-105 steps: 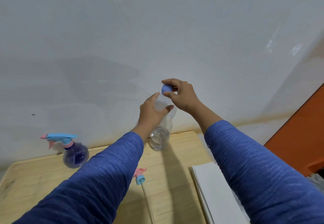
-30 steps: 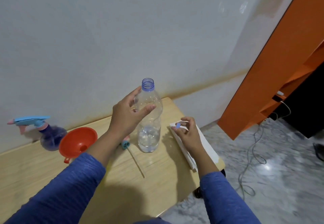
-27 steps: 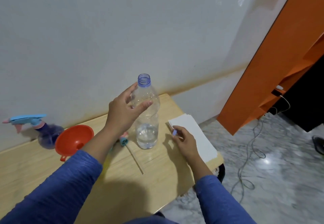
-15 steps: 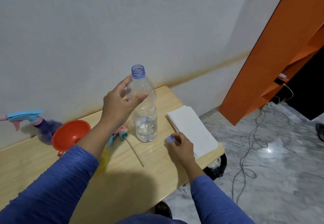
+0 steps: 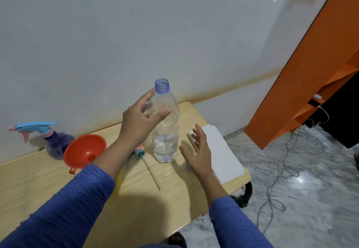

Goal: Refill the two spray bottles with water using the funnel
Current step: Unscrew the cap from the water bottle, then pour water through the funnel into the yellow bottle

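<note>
A clear plastic water bottle (image 5: 166, 131) stands uncapped on the wooden table (image 5: 155, 199), with a little water at its bottom. My left hand (image 5: 140, 118) grips its upper part. My right hand (image 5: 198, 150) hovers to the bottle's right with straight fingers, holding nothing. A sliver of the blue cap (image 5: 188, 167) shows on the table under that hand. An orange funnel (image 5: 84, 150) sits left of the bottle. A purple spray bottle (image 5: 56, 143) with a blue and pink trigger head stands behind the funnel. A loose spray head (image 5: 139, 151) with its dip tube lies by my left forearm.
A stack of white sheets (image 5: 219, 152) lies at the table's right edge. A yellow thing (image 5: 120, 176) is mostly hidden under my left arm. An orange cabinet (image 5: 310, 63) stands at the right, with cables (image 5: 279, 179) on the marble floor. A white wall runs behind the table.
My right hand unscrewed the blue cap, carried it down to the table beside the white sheets, let it go and opened. My left hand kept its grip on the bottle.
</note>
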{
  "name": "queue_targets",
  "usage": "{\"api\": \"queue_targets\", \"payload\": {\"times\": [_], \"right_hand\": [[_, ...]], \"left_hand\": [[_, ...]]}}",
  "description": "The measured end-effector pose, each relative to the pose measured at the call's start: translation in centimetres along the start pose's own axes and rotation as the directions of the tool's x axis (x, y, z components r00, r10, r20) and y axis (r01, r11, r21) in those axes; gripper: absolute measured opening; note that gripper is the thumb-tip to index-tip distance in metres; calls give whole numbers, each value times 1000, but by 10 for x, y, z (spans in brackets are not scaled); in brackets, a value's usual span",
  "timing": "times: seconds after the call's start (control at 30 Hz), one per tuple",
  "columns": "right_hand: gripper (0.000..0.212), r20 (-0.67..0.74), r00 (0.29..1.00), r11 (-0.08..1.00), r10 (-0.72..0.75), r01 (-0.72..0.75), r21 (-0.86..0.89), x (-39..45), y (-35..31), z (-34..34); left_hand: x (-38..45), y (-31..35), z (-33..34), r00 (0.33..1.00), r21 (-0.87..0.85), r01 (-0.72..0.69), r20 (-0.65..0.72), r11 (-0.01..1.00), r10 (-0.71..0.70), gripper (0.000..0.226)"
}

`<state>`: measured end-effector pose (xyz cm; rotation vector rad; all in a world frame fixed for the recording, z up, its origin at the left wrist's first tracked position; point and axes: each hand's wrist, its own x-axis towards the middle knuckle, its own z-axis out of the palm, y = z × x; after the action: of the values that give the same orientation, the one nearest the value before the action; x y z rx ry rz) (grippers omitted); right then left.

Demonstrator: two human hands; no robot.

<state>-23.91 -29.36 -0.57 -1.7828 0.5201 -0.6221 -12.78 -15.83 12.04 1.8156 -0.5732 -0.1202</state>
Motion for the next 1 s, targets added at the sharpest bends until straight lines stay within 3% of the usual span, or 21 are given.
{"api": "queue_targets", "payload": {"times": [0.17,0.37,0.53,0.6,0.7,0.8,0.9,1.0], "right_hand": [[104,97,965,970,-243,241,35,31,-60,12],[117,284,928,971,-240,234,56,46,-61,24],[117,307,910,960,-278,278,45,55,-62,37],[117,326,891,948,-316,313,61,59,-63,42],[121,404,831,918,-382,392,60,67,-70,47],[123,526,734,875,-429,482,41,73,-77,52],[123,636,646,854,-422,518,40,82,-86,56],[123,734,543,815,-409,578,26,90,-98,56]], "left_hand": [[-2,-1,1,999,-92,26,22,995,-24,81],[-6,-7,1,994,-234,79,86,969,-60,85],[-27,-15,12,985,-172,103,-119,980,-124,102],[-51,-21,19,967,-225,75,-221,972,-126,88],[-97,-33,27,892,-194,30,-438,981,-114,58],[-133,-56,23,715,0,104,-695,995,-75,47],[-150,-89,12,565,5,259,-812,966,-147,57],[-146,-117,-1,561,-61,311,-794,948,-235,76]]}}
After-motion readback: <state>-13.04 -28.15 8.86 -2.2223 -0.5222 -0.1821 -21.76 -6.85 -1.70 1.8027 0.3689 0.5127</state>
